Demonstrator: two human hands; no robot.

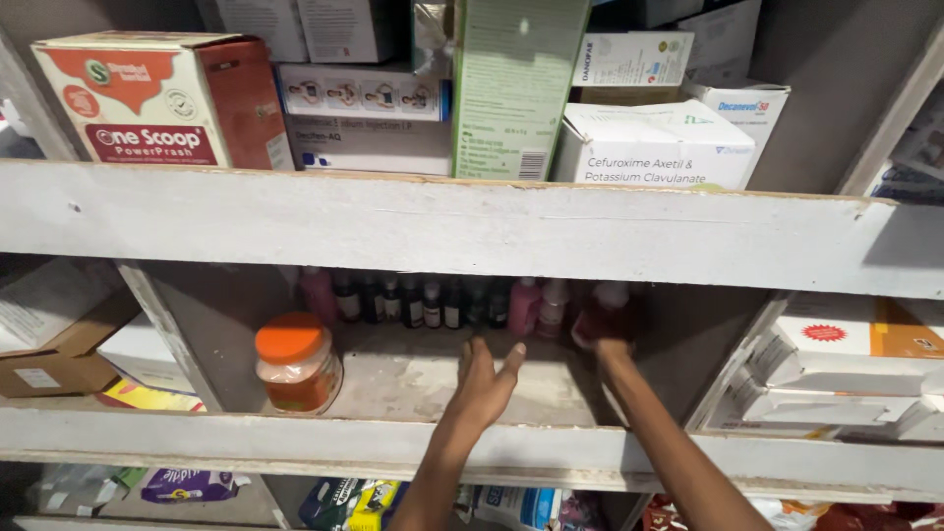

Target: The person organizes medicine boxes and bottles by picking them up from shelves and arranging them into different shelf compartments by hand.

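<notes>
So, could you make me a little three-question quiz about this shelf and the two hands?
1. True or false: the left hand is open, flat over the shelf.
2. What colour is the jar lid? A green, B orange, C blue.
3. Which hand has its grip on a pink bottle at the back?

Key: 1 true. 2 B. 3 the right hand.

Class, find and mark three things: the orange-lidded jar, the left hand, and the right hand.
orange-lidded jar (297,362), head view, on its lid and upper body.
left hand (484,382), head view, middle of the hand.
right hand (612,334), head view, among the bottles.
</notes>
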